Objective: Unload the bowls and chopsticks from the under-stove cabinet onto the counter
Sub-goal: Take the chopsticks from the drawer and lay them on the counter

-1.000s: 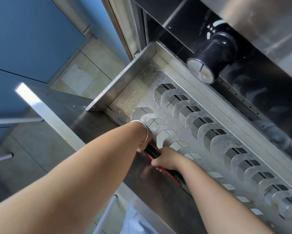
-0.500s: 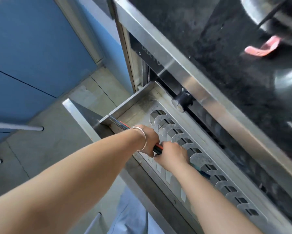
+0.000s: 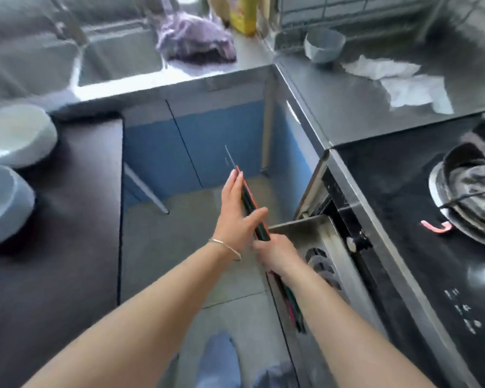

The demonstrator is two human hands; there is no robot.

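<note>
**Chopstick bundle held in both hands above the open drawer**

Orientation: the bundle of dark chopsticks with red and green accents (image 3: 249, 201) runs on a long diagonal, its far ends pointing up and away toward the blue cabinet front (image 3: 196, 141), its near ends down toward the person beside the right forearm. Thin pale tips project past the left fingertips.

Appearance: slim, dark sticks, red along one edge, green streaks nearer the lower end; motion blur hides the count.

Grip: the left hand (image 3: 237, 214), a thin silver bangle (image 3: 225, 247) at the wrist, lies flat along the upper half, thumb crossing over the sticks. The right hand (image 3: 274, 254) is clenched round the middle.

Location: the bundle is in the air, just left of the pulled-out stainless steel drawer (image 3: 314, 242) under the black glass stove top (image 3: 403, 219).

Containers: the drawer shows slotted metal rack cut-outs; contents cannot be told. Well left of the drawer, a white bowl (image 3: 17, 134) and a pale blue bowl (image 3: 4, 203) sit on the dark counter (image 3: 53, 247). Beyond the stove, another pale blue bowl (image 3: 324, 46) stands on the steel worktop (image 3: 333, 99).
</note>
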